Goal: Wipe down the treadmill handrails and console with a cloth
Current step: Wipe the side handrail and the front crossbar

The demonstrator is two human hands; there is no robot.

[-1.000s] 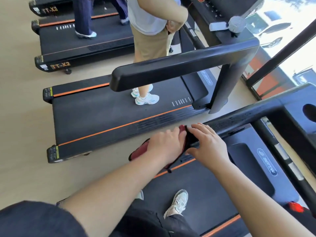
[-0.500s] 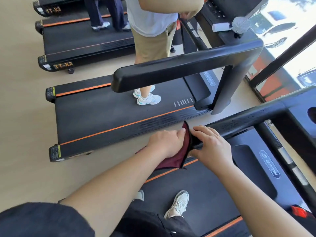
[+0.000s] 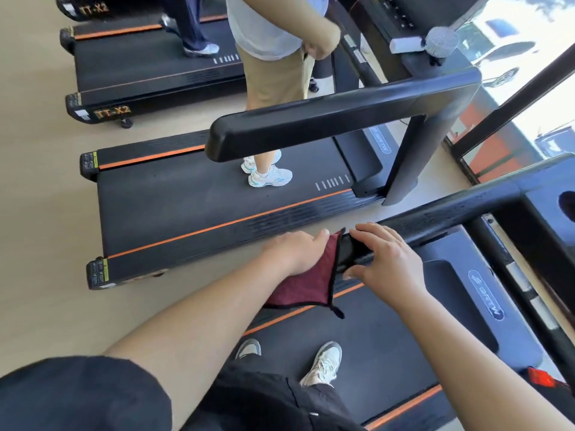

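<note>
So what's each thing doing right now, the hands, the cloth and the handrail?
cloth: dark red, hanging down, one corner dangling.
handrail: black, gripped at its near end.
left hand: holds the cloth at the handrail's end.
right hand: fingers over the handrail, thumb under it.

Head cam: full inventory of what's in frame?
treadmills: four, black with orange stripes, side by side
near handrail: one, black, on the near treadmill
cloth: one, dark red with black edging, at the near handrail's end
other people: two, on the next two treadmills
brush: one, grey with white handle, atop the next treadmill
car: one, white, outside, upper right
shoes: two, off-white, on the near treadmill
left hand: holds the cloth
right hand: grips the near handrail
</note>
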